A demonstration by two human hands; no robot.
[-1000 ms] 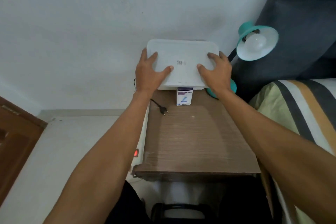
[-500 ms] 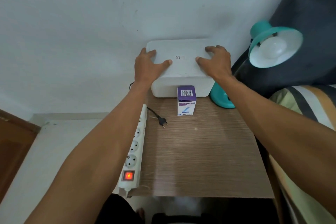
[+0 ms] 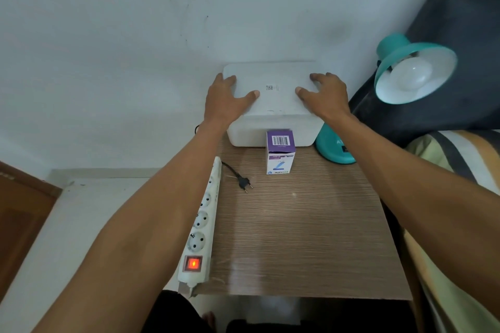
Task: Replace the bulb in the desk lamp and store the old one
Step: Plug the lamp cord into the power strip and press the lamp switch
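A white plastic storage box (image 3: pixel 249 136) stands at the back of the wooden bedside table (image 3: pixel 297 224), against the wall. Its white lid (image 3: pixel 270 100) lies on top. My left hand (image 3: pixel 224 100) rests on the lid's left end and my right hand (image 3: pixel 327 96) on its right end, thumbs spread inward on the top. A small purple and white bulb carton (image 3: pixel 280 154) stands upright in front of the box. The teal desk lamp (image 3: pixel 392 54) rises at the right with a white bulb (image 3: pixel 414 74) in its shade; its base (image 3: pixel 331 149) sits beside the box.
A white power strip (image 3: pixel 203 224) with a lit red switch lies along the table's left edge. A loose black plug (image 3: pixel 243 184) lies beside it. A striped bed (image 3: pixel 446 157) and dark fabric (image 3: pixel 460 21) are at the right, a wooden door (image 3: pixel 19 219) at the left.
The lid, held tilted above the box a second ago, has come down flat onto it. Both hands stayed on its ends. My view has pulled back and tipped down.
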